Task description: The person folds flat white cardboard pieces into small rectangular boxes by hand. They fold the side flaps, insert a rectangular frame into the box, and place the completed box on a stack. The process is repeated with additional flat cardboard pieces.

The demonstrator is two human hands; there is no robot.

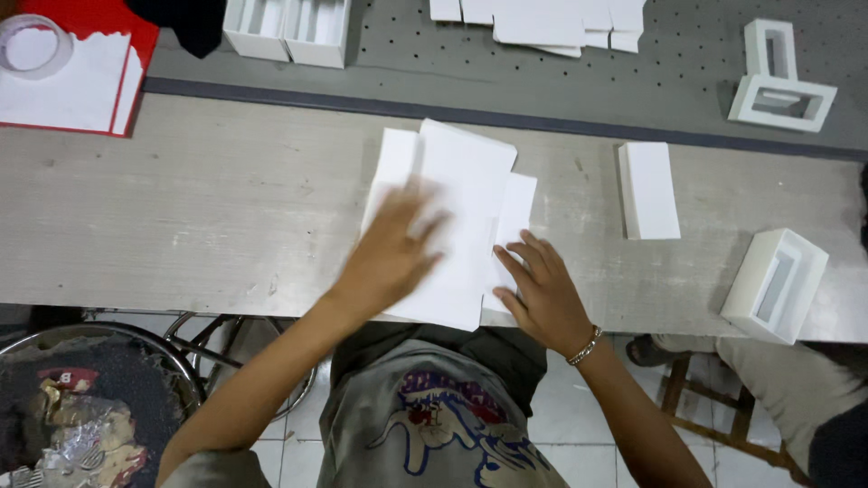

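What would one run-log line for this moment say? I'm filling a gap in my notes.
left hand: flat on white sheets | right hand: flat on sheets' right edge | closed white box: lying apart on wooden table

White paper sheets point(470, 217): a loose stack of flat, blank sheets, fanned slightly so that corners show at the upper left and right. The stack lies on the worn wooden bench, its lower edge overhanging the near edge. Both hands rest flat on top, partly covering it.
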